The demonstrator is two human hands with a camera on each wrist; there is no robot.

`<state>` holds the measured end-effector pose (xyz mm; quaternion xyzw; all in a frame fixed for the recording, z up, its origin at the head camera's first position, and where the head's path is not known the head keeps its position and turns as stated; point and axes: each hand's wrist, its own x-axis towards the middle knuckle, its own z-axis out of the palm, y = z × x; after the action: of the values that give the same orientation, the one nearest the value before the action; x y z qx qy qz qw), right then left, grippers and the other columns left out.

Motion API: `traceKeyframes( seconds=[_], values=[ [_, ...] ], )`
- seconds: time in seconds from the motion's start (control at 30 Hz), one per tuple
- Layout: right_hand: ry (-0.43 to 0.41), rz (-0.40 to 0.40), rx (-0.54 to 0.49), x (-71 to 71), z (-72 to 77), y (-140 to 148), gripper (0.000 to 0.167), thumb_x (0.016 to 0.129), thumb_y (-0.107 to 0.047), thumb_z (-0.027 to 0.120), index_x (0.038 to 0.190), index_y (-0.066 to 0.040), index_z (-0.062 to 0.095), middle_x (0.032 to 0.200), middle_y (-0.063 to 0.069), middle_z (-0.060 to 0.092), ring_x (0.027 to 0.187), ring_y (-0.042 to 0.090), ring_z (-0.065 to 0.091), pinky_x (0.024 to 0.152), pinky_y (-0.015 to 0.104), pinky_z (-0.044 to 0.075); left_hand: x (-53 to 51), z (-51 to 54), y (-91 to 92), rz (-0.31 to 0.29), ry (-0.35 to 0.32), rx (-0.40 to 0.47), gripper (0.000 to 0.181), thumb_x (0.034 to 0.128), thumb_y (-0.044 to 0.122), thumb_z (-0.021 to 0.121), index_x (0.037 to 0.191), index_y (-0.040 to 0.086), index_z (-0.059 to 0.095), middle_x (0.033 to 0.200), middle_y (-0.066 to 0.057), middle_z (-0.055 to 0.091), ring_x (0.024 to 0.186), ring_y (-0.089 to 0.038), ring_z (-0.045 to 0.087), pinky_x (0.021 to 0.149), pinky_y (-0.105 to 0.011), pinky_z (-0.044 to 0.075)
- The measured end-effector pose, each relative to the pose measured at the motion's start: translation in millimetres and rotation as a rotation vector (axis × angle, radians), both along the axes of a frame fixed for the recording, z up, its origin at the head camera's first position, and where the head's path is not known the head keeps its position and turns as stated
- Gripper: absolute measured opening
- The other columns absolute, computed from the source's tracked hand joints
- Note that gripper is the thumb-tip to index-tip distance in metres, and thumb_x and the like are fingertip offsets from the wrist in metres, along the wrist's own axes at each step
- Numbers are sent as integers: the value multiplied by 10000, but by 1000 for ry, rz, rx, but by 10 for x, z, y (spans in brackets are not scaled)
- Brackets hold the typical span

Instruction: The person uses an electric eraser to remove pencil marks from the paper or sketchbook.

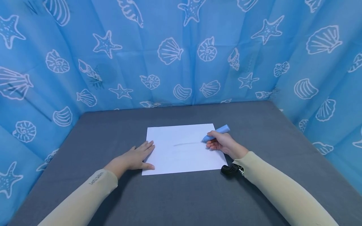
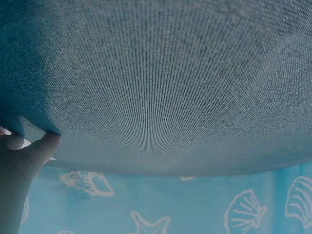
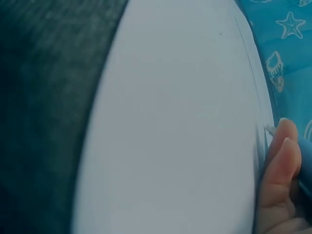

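Observation:
A white sheet of paper (image 1: 181, 160) lies on the grey cloth-covered table. On its left edge rests my left hand (image 1: 137, 158), fingers spread and straight. My right hand (image 1: 222, 143) grips a blue marker (image 1: 223, 129) over the sheet's right part, tip pointing down and left. From near the tip a thin line (image 1: 186, 144) runs leftward across the paper. In the right wrist view the marker (image 3: 306, 153) is partly hidden behind the fingers, its tip at the line's end. The left wrist view catches only part of the left hand (image 2: 24, 165) at the paper's edge.
Grey cloth (image 1: 181, 201) covers the tabletop around the sheet. A blue curtain (image 1: 175, 78) with white shells and starfish stands along the back and both sides. A black device (image 1: 230, 169) is strapped at the right wrist, just beside the paper's lower right corner.

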<state>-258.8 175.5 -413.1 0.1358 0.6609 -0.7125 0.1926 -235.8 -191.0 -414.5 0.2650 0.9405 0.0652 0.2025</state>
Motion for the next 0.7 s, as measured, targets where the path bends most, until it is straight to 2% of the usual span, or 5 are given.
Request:
traceKeyframes(
  seconds=[0.1, 0.7],
  values=[
    [-2, -10, 35, -3, 4, -12, 266, 958, -178, 572, 965, 83, 620, 670, 83, 647, 562, 112, 618, 574, 225, 543, -3, 8, -9, -2, -6, 9, 996, 855, 650, 583, 1554, 64, 183, 1625, -116, 74, 1480, -320, 38, 1111, -642, 113],
    [-2, -58, 100, 9, -17, -72, 247, 941, -182, 589, 891, 55, 640, 627, 62, 633, 524, 106, 594, 541, 220, 527, 26, 63, 10, -9, -15, 15, 979, 869, 614, 595, 1546, 33, 192, 1619, -146, 88, 1477, -338, 44, 1106, -652, 109]
  ],
)
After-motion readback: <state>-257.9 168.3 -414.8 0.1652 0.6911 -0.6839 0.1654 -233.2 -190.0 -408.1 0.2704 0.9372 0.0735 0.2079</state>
